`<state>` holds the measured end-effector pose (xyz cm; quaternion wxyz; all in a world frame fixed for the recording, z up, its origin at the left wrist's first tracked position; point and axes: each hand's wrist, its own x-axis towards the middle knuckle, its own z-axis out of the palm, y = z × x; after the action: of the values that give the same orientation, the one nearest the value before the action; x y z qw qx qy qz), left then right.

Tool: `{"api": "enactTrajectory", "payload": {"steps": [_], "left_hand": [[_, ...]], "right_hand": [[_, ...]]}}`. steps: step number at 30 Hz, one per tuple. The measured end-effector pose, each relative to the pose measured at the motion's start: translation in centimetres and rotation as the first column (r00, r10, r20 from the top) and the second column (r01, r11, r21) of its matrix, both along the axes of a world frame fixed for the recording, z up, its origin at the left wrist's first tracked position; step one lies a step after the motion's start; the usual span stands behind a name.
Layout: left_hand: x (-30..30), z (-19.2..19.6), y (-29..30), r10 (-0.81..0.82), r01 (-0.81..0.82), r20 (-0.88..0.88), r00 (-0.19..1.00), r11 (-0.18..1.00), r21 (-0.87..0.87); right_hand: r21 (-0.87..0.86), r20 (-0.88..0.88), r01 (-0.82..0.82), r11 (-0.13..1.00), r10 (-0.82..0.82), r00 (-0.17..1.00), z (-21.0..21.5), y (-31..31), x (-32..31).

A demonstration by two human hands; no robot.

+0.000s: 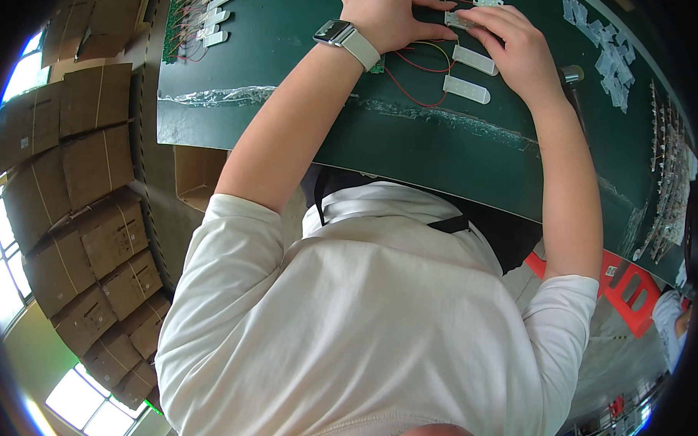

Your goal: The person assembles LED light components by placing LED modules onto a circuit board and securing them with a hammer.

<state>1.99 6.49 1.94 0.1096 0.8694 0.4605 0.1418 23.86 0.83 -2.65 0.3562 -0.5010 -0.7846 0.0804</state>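
Note:
Over the dark green table top, my right hand (516, 51) has its thumb and fingers closed on a small white wired plate (454, 20). My left hand (388, 18), with a watch on its wrist, lies just left of that plate. Its thumb and forefinger stretch toward the plate and stand apart, with no object visible between them; its other fingers are partly cut off by the upper edge. Two white round-ended plates (475, 59) lie nearer to me, joined to thin red and yellow wires (416, 65). A green circuit board (378, 66) peeks out from under my left wrist.
Another green board (173, 27) with several wired white plates (215, 39) lies at the table's far left. Clear plastic pieces (612, 62) are scattered at right, near a dark-handled tool (573, 74). Cardboard boxes (97, 163) stand stacked at left; a red stool (631, 295) is at lower right.

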Motion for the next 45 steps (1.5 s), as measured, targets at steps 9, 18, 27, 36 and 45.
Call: {"api": "enactTrajectory", "payload": {"steps": [9,18,27,36,45], "left_hand": [[0.0,-0.1,0.3,0.032,-0.032,-0.012,0.999,0.999,-0.029],[-0.3,0.5,-0.4,0.016,-0.017,0.007,1.000,0.999,0.032],[-0.3,0.4,0.3,-0.022,0.021,-0.014,1.000,0.999,-0.043],[0.0,-0.2,0.7,-0.092,0.094,0.034,0.995,0.995,-0.042],[-0.8,-4.3,2.1,-0.076,0.082,-0.073,0.994,0.992,0.095]], "right_hand": [[0.058,0.077,0.040,0.998,-0.044,0.996,-0.5,0.2,0.0],[0.116,0.116,0.012,0.993,-0.026,0.993,-0.5,0.2,-0.1],[0.021,0.078,0.063,0.998,-0.065,0.995,2.3,-0.4,-1.2],[0.159,0.123,-0.001,0.987,-0.018,0.992,1.4,-0.5,-1.1],[0.009,0.110,0.386,0.922,-0.385,0.916,6.1,-1.4,3.2]]}}
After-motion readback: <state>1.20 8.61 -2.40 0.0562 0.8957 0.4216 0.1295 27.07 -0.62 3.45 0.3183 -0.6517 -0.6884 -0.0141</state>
